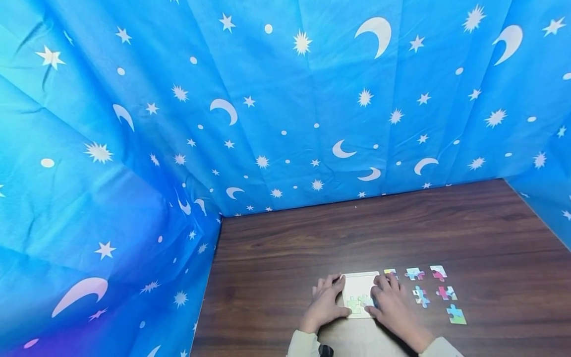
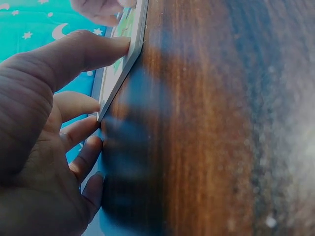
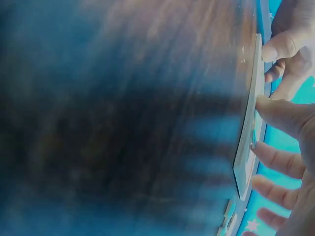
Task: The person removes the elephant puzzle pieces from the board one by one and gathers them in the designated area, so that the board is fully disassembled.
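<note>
A pale puzzle board (image 1: 359,284) with a raised rim lies flat on the table, a light green jigsaw piece (image 1: 354,304) in its near left part. My left hand (image 1: 324,303) holds the board's left side, thumb at the near edge and fingertips against the far left edge. Over the right side, my right hand (image 1: 394,303) has its thumb and index finger at a second jigsaw piece (image 1: 366,300) beside the green one. That piece is partly hidden by the fingers. In the right wrist view, the right thumb (image 3: 280,112) sits at the board's near edge.
Several loose jigsaw pieces lie right of the board, among them a blue and green piece (image 1: 456,314), a red and white piece (image 1: 439,272) and a blue piece (image 1: 421,296). One piece (image 1: 390,273) is close behind the right hand. A blue star-patterned curtain (image 1: 312,124) borders the brown table (image 1: 267,267).
</note>
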{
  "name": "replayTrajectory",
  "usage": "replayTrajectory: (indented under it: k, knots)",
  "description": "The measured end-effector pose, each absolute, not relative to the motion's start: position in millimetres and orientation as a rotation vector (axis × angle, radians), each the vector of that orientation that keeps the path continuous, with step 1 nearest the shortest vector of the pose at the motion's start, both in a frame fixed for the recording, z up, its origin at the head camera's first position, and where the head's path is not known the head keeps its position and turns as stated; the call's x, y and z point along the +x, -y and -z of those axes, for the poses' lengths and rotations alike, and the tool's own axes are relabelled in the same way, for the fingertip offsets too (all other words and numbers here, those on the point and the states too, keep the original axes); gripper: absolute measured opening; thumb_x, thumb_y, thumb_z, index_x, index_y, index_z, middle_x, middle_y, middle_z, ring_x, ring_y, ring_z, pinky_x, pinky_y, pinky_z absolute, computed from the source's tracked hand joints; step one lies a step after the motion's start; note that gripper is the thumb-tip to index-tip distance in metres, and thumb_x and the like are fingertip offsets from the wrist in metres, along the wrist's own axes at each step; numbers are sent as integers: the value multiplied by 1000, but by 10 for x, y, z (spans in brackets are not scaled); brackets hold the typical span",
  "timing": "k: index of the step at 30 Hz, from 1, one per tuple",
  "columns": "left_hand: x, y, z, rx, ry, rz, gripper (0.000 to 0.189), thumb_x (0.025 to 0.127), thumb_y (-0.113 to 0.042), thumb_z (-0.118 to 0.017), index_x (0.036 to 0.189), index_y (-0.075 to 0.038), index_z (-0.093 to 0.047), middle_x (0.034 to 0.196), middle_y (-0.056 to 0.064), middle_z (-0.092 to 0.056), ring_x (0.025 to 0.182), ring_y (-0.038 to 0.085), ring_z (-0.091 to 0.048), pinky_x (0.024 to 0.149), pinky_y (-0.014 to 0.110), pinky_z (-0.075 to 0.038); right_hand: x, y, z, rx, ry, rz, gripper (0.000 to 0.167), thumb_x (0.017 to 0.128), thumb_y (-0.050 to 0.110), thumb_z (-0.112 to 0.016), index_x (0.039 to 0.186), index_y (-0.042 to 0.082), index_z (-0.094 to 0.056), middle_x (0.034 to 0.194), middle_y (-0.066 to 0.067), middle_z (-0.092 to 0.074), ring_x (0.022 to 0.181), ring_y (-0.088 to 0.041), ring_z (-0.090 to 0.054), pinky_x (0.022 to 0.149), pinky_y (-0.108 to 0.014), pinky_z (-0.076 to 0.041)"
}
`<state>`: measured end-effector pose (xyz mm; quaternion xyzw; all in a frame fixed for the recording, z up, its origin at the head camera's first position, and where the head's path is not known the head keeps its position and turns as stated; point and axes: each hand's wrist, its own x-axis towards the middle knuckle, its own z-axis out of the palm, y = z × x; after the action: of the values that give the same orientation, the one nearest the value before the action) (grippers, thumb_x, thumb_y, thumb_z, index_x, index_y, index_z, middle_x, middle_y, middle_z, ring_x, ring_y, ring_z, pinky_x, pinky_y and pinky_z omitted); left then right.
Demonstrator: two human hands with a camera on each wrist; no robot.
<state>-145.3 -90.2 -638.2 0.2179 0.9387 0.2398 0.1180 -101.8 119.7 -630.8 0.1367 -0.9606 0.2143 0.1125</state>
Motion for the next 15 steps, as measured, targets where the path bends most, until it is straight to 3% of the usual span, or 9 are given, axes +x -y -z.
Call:
replayTrajectory:
  k: [5,9,15]
  knots:
    - [-1444,888,6392,662,-2747,-696,88,69,-31,-85,149,-15,-52,152,-2,-45,119,15,-41,84,29,-31,-1078,-1237,6343,568,2734,-569,31,66,27,-89,72,15,-61,112,-17,-58,113,-48,-49,85,-68,-38]
    - [-1453,885,6399,676,-2746,-703,87,70,-31,-86,149,-14,-52,152,0,-45,118,16,-41,85,30,-31,-1140,-1303,6367,728,2606,-516,34,64,27,-89,69,16,-57,109,-16,-57,110,-46,-50,83,-66,-39]
    - [-1470,905,6383,678,-2742,-697,86,71,-32,-85,149,-14,-52,152,0,-45,121,18,-41,86,32,-31,-1161,-1425,6308,814,2509,-441,34,65,33,-88,75,16,-60,109,-13,-57,107,-42,-51,78,-63,-41]
